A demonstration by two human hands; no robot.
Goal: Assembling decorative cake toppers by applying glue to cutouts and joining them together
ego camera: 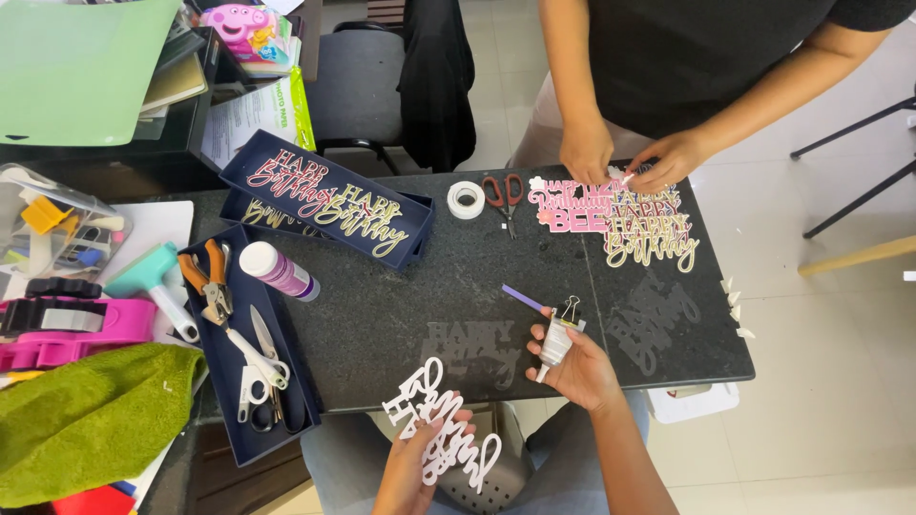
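White script cutout (441, 431) in left grip (412, 469), glue tube (556, 341) in right grip (577, 367)

One head camera looks steeply down (from close above the lap) over a black table (401, 315) toward the far edge.

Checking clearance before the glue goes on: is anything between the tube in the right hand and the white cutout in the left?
Nothing visible. The glue tube in the right hand and the white cutout in the left hand have only open space between them, at the table's near edge.
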